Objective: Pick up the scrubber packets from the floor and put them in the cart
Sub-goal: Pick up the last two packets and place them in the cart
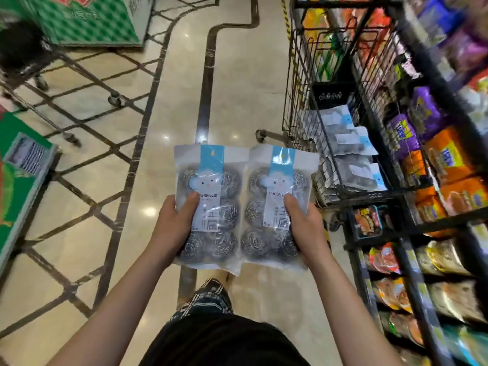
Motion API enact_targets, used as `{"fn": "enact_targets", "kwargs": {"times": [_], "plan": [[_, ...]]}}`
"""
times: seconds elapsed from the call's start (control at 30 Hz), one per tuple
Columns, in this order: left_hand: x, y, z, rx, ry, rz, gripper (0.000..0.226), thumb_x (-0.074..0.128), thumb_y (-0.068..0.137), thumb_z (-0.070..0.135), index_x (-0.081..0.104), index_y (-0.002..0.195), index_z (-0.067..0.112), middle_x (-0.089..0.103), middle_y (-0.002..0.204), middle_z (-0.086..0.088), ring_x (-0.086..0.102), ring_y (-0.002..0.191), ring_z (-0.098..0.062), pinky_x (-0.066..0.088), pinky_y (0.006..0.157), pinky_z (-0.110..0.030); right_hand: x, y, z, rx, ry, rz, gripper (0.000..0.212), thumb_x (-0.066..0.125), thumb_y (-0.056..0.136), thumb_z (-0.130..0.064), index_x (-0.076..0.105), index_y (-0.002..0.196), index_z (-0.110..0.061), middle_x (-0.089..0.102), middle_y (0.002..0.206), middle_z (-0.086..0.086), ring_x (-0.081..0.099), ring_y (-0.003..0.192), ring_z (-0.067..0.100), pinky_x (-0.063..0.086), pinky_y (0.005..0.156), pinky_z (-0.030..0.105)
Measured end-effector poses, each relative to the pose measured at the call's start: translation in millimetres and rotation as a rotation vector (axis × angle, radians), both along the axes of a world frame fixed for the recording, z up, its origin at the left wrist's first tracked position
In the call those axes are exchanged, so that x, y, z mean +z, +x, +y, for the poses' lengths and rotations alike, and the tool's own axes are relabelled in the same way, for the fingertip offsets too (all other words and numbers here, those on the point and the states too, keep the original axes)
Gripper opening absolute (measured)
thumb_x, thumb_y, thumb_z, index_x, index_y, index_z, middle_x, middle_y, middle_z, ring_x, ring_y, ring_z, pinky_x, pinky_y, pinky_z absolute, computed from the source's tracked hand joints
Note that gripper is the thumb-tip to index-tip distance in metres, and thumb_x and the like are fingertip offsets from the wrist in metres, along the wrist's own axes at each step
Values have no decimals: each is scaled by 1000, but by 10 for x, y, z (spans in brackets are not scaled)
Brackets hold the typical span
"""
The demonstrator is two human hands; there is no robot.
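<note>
Two clear scrubber packets with blue-and-white labels and steel-wool balls inside are held side by side above the floor. My left hand [175, 223] grips the left packet [211, 207] at its left edge, thumb on the front. My right hand [306, 223] grips the right packet [277, 204] at its right edge, thumb on top. The black wire cart [298, 83] stands ahead to the right. Several more scrubber packets [351, 146] lie stacked inside it.
Black shelves [412, 286] of snack bags run along the right side, close to the cart. Green display boxes [15, 175] stand on the left, and another wheeled rack [113, 97] is at the upper left. Glossy tiled floor [232, 88] stretches ahead.
</note>
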State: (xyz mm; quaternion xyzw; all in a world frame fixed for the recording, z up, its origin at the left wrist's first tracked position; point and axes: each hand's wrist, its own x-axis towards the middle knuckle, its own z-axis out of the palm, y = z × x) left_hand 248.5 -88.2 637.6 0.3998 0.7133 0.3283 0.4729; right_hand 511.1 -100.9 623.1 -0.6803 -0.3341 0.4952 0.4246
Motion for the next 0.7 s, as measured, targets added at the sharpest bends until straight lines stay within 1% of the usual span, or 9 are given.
{"fn": "enact_targets", "kwargs": {"times": [0.03, 0.13, 0.2, 0.3, 0.4, 0.47, 0.53, 0.63, 0.7], "plan": [[-13, 64, 294, -36, 1, 8, 46, 56, 98, 56, 60, 120, 17, 71, 112, -3, 71, 97, -18, 56, 76, -37, -12, 67, 188, -38, -8, -4, 20, 63, 105, -35, 76, 109, -21, 82, 96, -9, 77, 88, 2, 58, 76, 25], [43, 327, 1113, -137, 11, 44, 46, 57, 97, 58, 60, 120, 19, 69, 114, -1, 68, 104, -22, 55, 93, -46, 45, 268, 713, -144, -33, 6, 16, 62, 105, -35, 72, 108, -24, 78, 94, -12, 74, 78, -7, 53, 67, 17], [87, 515, 1587, -211, 24, 35, 40, 57, 99, 54, 59, 119, 20, 69, 108, 5, 68, 105, -21, 54, 95, -45, 78, 424, 987, -212, -34, 3, 17, 63, 104, -38, 72, 110, -25, 78, 100, -10, 75, 89, 1, 55, 76, 25], [66, 784, 2215, -305, 21, 59, 64, 56, 86, 77, 60, 120, 23, 71, 114, 2, 69, 106, -22, 54, 98, -51, 95, 643, 1322, -311, -29, -7, 27, 64, 103, -42, 72, 121, -24, 79, 114, -4, 74, 106, 12, 57, 91, 36], [-41, 1071, 2707, -419, 11, 87, 80, 51, 72, 93, 63, 122, 31, 73, 116, 6, 70, 106, -20, 54, 99, -52, 76, 859, 1493, -409, -9, 21, 23, 64, 104, -38, 72, 120, -25, 79, 113, -6, 74, 106, 9, 56, 89, 30], [-43, 1341, 2963, -478, -22, 94, 79, 50, 75, 93, 63, 122, 30, 74, 116, 6, 71, 104, -19, 54, 98, -51, 50, 1004, 1593, -451, -22, 37, 25, 63, 104, -40, 71, 123, -26, 78, 114, -8, 73, 107, 7, 54, 84, 26], [-17, 1648, 3197, -542, -30, 89, 73, 51, 84, 83, 62, 125, 24, 72, 118, 3, 70, 103, -18, 55, 94, -46, -33, 1179, 1709, -487, -56, 50, 33, 62, 102, -48, 70, 127, -29, 76, 118, -10, 70, 110, 7, 53, 84, 26], [-115, 2106, 3554, -609, -24, 112, 56, 54, 97, 63, 58, 125, 15, 67, 118, -2, 65, 95, -12, 50, 76, -34, -171, 1483, 1899, -561, -95, 88, 68, 62, 87, -71, 63, 141, -28, 69, 135, -6, 65, 124, 14, 54, 102, 39], [-152, 2414, 3774, -648, -15, 118, 51, 53, 99, 57, 56, 124, 13, 66, 115, -2, 62, 90, -5, 45, 66, -25, -198, 1722, 2058, -611, -90, 124, 57, 63, 95, -61, 63, 141, -27, 71, 134, -6, 66, 124, 15, 53, 102, 39]]}}
